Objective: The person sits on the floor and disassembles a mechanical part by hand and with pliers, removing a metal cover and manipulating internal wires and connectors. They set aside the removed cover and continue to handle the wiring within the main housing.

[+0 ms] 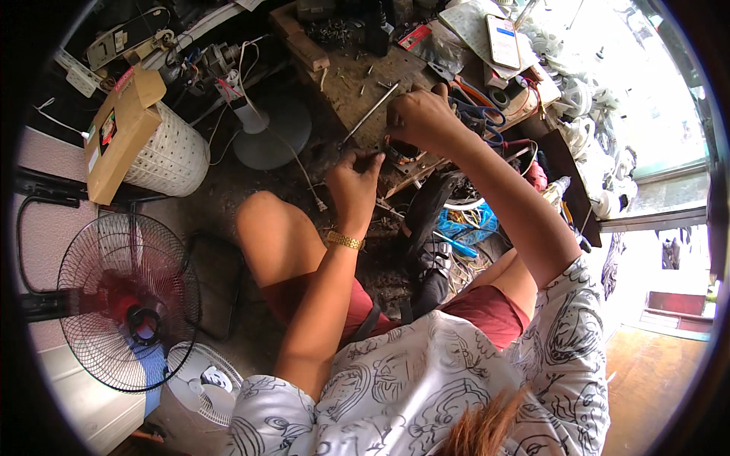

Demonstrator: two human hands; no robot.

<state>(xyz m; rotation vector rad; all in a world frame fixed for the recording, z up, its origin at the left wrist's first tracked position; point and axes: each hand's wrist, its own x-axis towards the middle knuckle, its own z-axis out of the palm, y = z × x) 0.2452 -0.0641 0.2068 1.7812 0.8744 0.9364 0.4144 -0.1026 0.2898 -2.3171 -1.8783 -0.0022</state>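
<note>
My left hand (354, 181), with a gold-coloured band on its wrist, is closed at the front edge of the wooden workbench (351, 95). Its thumb and forefinger pinch together; what lies between them is too small to make out. Close by on the right, my right hand (427, 120) has its fingers curled down, and whatever they grip is hidden. Just under it sits a dark roundish part (401, 150) with a coppery tint, partly covered by the hand. A thin metal rod (371, 112) slants across the bench edge, beside both hands.
On the bench's right stand a phone (503, 42) and blue-handled tools (487, 114). Below are a blue screwdriver (458, 245) and loose wires in a blue bag (475, 219). To the left are a grey fan base (272, 133), a cardboard box (125, 137) and a caged fan (129, 302).
</note>
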